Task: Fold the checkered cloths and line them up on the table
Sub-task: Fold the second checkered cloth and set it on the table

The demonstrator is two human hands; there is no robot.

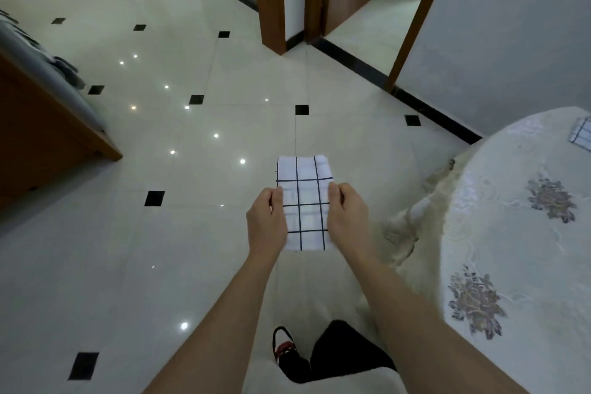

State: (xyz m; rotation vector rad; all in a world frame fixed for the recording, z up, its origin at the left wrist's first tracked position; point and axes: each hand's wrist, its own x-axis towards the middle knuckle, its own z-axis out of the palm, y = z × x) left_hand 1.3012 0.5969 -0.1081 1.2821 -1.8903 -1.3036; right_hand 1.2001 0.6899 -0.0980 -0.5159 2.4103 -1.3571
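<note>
A white checkered cloth (303,198) with dark grid lines is folded into a narrow strip and held in the air over the floor in front of me. My left hand (267,221) grips its left edge. My right hand (347,217) grips its right edge. Both pinch the cloth near its middle, and the far end sticks out beyond my fingers. A second checkered cloth (581,136) lies folded on the round table (511,233) at the right edge of the view, partly cut off.
The table wears a pale embroidered tablecloth that hangs down to my right. A brown wooden piece of furniture (41,137) stands at the left. Doorframes (271,0) and a wall lie ahead. Glossy tiled floor (192,137) spreads between them. My leg and shoe (284,349) show below.
</note>
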